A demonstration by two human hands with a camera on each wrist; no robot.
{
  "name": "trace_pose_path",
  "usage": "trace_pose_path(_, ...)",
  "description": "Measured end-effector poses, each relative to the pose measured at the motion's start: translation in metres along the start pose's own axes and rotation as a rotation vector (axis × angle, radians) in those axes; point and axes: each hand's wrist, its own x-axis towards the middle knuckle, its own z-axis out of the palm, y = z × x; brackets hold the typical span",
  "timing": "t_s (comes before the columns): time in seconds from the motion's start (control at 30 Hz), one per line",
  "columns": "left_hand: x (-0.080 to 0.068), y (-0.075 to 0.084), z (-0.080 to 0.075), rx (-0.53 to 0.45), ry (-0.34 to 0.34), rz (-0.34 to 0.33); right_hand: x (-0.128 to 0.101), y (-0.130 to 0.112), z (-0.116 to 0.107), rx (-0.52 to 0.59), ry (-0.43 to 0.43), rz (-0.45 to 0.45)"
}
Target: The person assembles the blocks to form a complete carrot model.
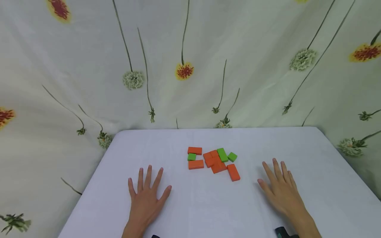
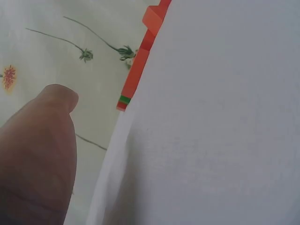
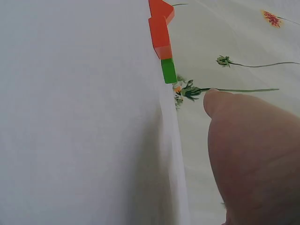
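Your left hand [image 1: 146,198] and right hand [image 1: 281,190] both lie flat on the white table [image 1: 312,158], fingers straight, holding nothing. The cluster of blocks [image 1: 212,160] lies between and beyond them; the long orange block [image 1: 233,172], pointing diagonally, is nearer your right hand.

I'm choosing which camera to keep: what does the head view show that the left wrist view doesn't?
Only the head view shows both hands, left hand and right hand, flat on the table, with the whole pile of blocks between them. Only the left wrist view shows one finger close up. Both show the white table, orange and green blocks, and the flowered cloth.
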Motion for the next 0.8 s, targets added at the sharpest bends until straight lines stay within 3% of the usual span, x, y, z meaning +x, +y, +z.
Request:
trace_pose_path(0.13, -0.003, 0.002, 0.005, -0.02, 0.01, 0.004, -0.002, 0.002, 0.002, 0.022, 0.007, -0.023)
trace_pose_path(0.33, 0.004, 0.009, 0.007, -0.108, 0.064, 0.062, 0.004, 0.001, -0.001, 0.098, 0.029, -0.058)
trace_pose_path(0.8, 0.038, 0.039, 0.018, -0.233, 0.007, 0.148, 0.026, -0.019, 0.005, 0.282, -0.056, -0.116)
